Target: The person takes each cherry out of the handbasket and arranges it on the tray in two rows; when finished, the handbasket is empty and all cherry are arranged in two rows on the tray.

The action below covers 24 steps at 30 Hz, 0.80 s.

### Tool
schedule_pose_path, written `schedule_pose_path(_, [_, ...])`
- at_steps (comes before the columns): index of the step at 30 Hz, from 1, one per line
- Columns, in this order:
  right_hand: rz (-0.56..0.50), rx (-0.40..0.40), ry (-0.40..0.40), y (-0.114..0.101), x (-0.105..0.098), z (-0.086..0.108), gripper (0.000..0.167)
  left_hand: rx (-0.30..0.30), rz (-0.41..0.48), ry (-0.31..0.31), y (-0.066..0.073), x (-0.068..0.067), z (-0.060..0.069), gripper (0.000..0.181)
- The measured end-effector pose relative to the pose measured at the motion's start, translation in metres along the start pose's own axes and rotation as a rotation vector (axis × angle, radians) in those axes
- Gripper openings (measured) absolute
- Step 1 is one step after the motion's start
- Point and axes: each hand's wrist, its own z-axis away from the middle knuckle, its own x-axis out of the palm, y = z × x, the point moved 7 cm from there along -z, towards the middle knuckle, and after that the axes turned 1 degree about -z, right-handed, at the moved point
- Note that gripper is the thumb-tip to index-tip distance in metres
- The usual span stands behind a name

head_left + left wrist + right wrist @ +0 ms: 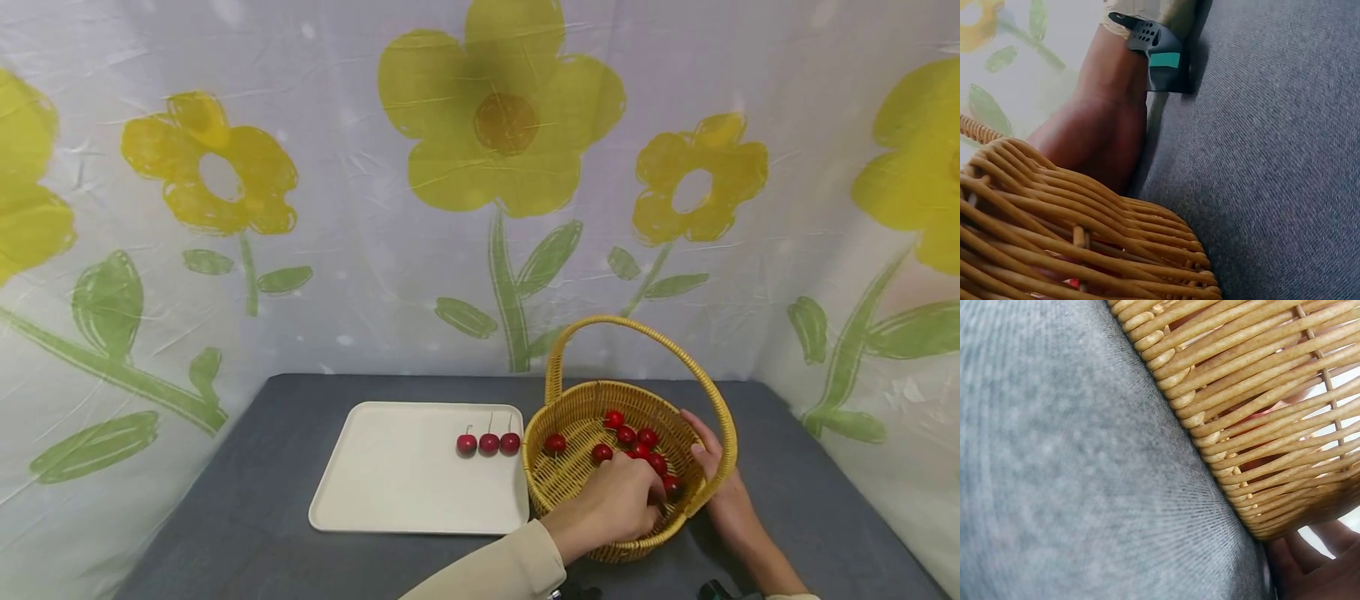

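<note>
A yellow wicker basket [558,483] with a tall arched handle holds several red cherries [647,437]. My left hand [611,504] reaches down inside it among the cherries; its fingertips are largely hidden, and whether they pinch a cherry cannot be told. At the basket's right side, my right hand [726,492] grips the wall, with fingers at the rim. The left wrist view has that right hand [1100,137] behind the wicker wall [1085,219]. In the right wrist view, fingers [1329,569] lie against the outside of the basket [1260,406].
Left of the basket, a white rectangular tray [405,492] carries three stemmed cherries [488,444] in a row near its upper right corner. The table [247,517] is covered in dark grey cloth. A curtain with yellow flowers [506,125] hangs behind and along both sides.
</note>
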Motion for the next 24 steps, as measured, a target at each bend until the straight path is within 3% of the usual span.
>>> schedule_pose_path(6, [0.01,0.018,-0.007,-0.001,0.001,0.0,0.054,-0.012,0.14,0.061,-0.005,-0.008,0.004,0.023])
schedule_pose_path(11, [0.013,0.016,-0.012,-0.001,0.001,0.001,0.054,-0.039,0.244,0.144,-0.01,-0.013,0.006,0.023])
schedule_pose_path(14, [0.018,0.022,-0.009,0.001,0.002,0.002,0.054,-0.058,0.293,0.162,-0.011,-0.015,0.007,0.021])
schedule_pose_path(18, [0.023,0.025,-0.001,0.001,0.003,0.001,0.054,-0.067,0.294,0.165,-0.01,-0.017,0.009,0.02])
schedule_pose_path(24, [0.025,0.011,0.004,0.001,0.001,0.001,0.054,0.032,0.271,0.23,-0.004,-0.022,0.01,0.026])
